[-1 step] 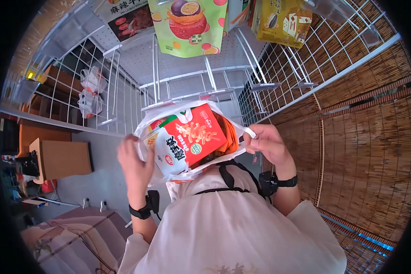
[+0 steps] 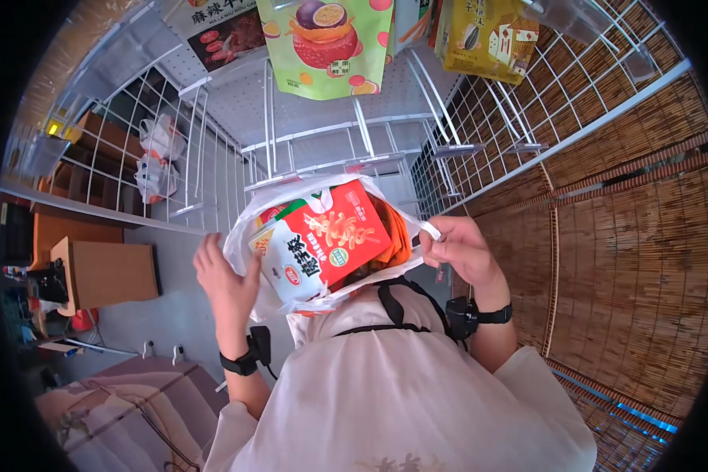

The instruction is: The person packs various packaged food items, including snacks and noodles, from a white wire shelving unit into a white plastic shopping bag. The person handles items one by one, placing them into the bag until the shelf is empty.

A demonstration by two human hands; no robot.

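Observation:
A white plastic bag (image 2: 253,214) hangs open in front of my waist. Inside lies a red and white snack package (image 2: 322,240), with orange packaging (image 2: 401,240) and a green-edged package partly hidden beneath it. My right hand (image 2: 462,248) is closed on the bag's handle loop at the bag's right side. At the left side, my left hand (image 2: 226,279) is open, thumb and fingers apart, beside the bag's edge and holding nothing.
A white wire rack with hooks (image 2: 362,126) stands ahead, carrying a green fruit snack pouch (image 2: 330,47) and a yellow seed pouch (image 2: 492,39). Bamboo blinds (image 2: 629,267) line the right. A cardboard box (image 2: 110,274) and white bags (image 2: 159,157) are on the left.
My left hand has shifted slightly left, away from the bag's rim, and its fingers show more clearly. My right hand and the bag stay nearly in place.

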